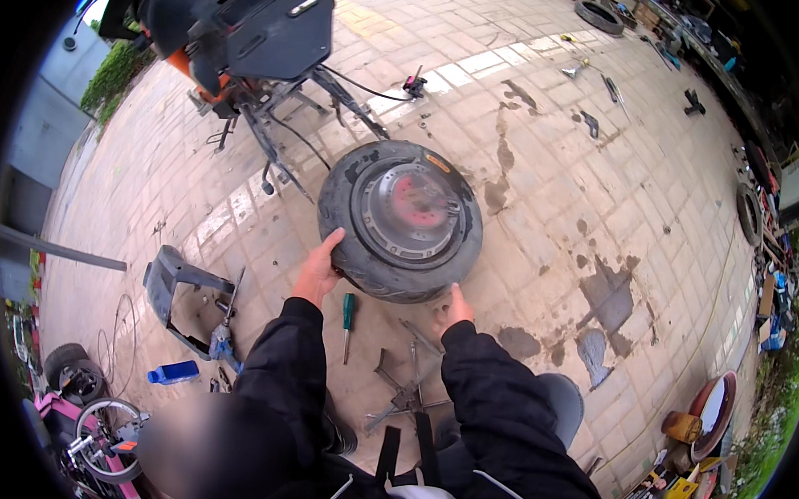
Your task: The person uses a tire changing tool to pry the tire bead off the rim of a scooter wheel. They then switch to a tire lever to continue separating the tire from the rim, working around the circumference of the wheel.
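Both my hands grip a scooter wheel, a fat black tyre around a round metal hub with a blurred red patch at its middle. My left hand has its thumb over the near left part of the tyre. On the near right edge, my right hand presses with the thumb up; its other fingers are mostly hidden. The hub face points up toward me. Just beyond the wheel stands a dark scooter with orange parts, its rear frame bare and a cable hanging from it.
A green-handled screwdriver and a metal cross-shaped tool lie near me on the paving. To the left are a grey plastic fender, a blue bottle and a pink bicycle. Scattered tools and a spare tyre lie far right.
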`<state>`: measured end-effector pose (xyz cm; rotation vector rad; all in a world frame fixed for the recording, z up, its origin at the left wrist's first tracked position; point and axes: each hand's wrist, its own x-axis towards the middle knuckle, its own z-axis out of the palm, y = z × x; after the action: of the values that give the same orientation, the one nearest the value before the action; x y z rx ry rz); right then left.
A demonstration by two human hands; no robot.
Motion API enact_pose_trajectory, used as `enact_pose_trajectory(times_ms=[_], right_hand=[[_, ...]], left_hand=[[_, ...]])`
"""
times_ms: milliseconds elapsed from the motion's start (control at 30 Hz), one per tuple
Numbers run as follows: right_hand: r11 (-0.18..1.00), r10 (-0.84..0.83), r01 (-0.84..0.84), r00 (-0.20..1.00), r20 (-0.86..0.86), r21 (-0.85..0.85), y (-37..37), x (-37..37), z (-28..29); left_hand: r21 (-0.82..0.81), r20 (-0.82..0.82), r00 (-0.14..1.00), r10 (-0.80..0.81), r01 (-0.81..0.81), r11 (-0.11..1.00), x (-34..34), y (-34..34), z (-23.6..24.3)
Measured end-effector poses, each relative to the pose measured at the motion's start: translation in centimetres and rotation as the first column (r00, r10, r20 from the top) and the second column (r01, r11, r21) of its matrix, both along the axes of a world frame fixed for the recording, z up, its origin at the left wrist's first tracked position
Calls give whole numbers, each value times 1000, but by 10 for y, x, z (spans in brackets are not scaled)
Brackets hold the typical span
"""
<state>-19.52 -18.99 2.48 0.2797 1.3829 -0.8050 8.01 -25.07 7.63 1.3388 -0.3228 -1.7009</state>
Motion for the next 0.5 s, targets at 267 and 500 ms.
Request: enact_pose_trajectory(times_ms=[267,500], right_hand=[[906,-223,297,941,254,-303,-11,-15,5],[944,-116,167,976,186,-286,-27,-38,58]], left_hand=[[106,164,986,17,-34,994,-41,13,41],[212,190,980,60,-100,972,-61,-1,104]])
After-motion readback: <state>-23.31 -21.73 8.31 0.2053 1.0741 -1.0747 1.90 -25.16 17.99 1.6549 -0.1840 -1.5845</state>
